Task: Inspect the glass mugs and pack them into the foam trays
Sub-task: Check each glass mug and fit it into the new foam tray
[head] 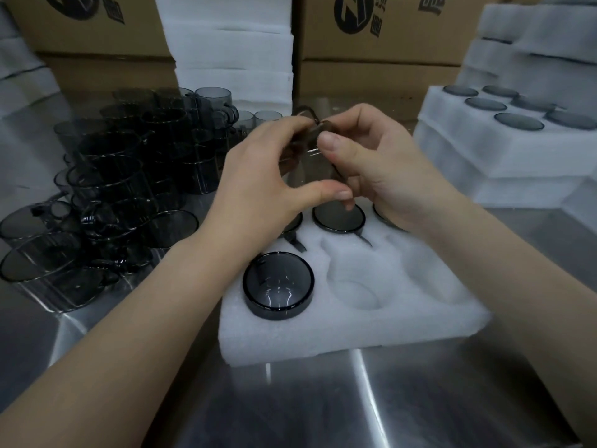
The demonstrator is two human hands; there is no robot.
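Glass mugs [129, 189] stood stacked at the left of the steel table [323, 399], cardboard boxes [387, 69] behind. At centre, the left hand [258, 179] and right hand [384, 166] both grasped one smoked mug [307, 147] with curled fingers, held above the foam tray [355, 324], partly hiding its rear pockets. Filled trays [484, 153] were stacked at the right.

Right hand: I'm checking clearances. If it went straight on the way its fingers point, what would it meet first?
The right hand points leftward at the glass mug in its grip; just beyond is the left hand, though depth is unclear.
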